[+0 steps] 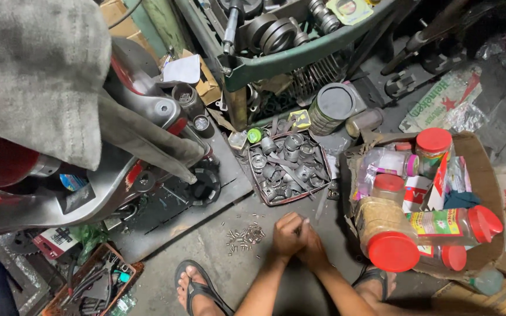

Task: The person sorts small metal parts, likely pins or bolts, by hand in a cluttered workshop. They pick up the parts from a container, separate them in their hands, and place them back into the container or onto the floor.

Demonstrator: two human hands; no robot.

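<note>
My left hand (287,233) and my right hand (316,250) are pressed together low over the concrete floor, fingers curled. A small pale metal piece (307,222) pokes out at the fingertips; the rest of it is hidden inside the hands. A scatter of small metal pins (245,236) lies on the floor just left of my left hand. Beyond the hands sits a dark tray (322,153) filled with several grey metal parts. My foot in a sandal (197,288) rests at the lower left.
A cardboard box (482,153) with red-lidded plastic jars (391,250) stands close on the right. A motorcycle (147,117) under a grey cloth fills the left. A green rack of machine parts (300,55) is at the back, and a tool tray (92,281) at the lower left.
</note>
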